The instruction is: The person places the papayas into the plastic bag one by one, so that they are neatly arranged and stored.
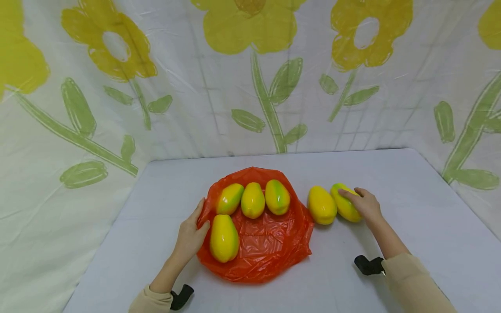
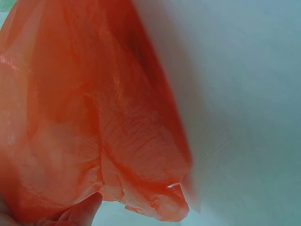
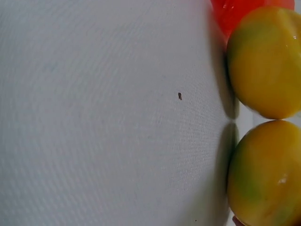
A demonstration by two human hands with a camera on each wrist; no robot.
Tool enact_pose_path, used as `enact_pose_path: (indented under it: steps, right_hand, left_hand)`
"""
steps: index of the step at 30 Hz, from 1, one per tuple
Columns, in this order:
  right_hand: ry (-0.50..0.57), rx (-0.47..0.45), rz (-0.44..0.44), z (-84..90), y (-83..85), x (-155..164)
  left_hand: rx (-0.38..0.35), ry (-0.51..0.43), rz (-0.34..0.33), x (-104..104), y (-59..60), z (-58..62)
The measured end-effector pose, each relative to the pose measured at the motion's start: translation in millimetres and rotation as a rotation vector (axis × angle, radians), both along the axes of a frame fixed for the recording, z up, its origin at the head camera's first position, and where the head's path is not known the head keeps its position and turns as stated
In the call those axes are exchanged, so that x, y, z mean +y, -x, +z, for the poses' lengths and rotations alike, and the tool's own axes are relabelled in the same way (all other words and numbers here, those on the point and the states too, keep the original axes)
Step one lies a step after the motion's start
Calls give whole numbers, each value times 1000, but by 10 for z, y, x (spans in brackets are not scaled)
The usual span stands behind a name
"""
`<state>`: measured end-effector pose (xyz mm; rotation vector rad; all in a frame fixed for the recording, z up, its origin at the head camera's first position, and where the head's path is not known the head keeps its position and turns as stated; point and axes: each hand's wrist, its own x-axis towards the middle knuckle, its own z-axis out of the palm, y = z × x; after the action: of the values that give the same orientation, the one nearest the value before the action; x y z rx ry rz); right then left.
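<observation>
Right hand: my right hand (image 1: pixel 364 203) lay over the outermost mango (image 1: pixel 345 202), fingers (image 1: pixel 347 194) curved across its top; I could not tell whether the thumb had closed underneath
Left hand: my left hand (image 1: pixel 190 236) rested flat against the left edge of the orange plastic bag (image 1: pixel 270 243), fingers nearly straight, pressing the film rather than pinching it; the left wrist view showed only crumpled orange film and a fingertip (image 2: pixel 87 209)
Fruit on the bag: three mangoes stood in a row at the back and a fourth mango (image 1: pixel 224 238) lay in front, just beside my left hand
Fruit off the bag: the held mango touched a neighbouring mango (image 1: pixel 322 204), both on the bare tabletop (image 1: pixel 411 208) just right of the bag
Grip advice, as I judged it: wrap the thumb under the smooth skin before lifting, since a top-only hold could let it roll
Clearance: I would lift straight up first, so the neighbour was not nudged away
Bag control: I kept the left palm down, judging the thin film likely to slide or bunch
</observation>
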<state>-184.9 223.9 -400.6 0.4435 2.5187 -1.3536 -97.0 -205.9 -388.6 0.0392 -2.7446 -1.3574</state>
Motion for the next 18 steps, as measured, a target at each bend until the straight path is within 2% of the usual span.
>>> enact_pose_path:
  steps: [11,18]
  right_hand:
    - [45,-23,-9,-13,-27,21]
    - [49,-33,-98,19,-56,26]
  left_hand:
    - [4,7,-1,0,-5,-7]
    - [8,10,-4,3,-4,-4]
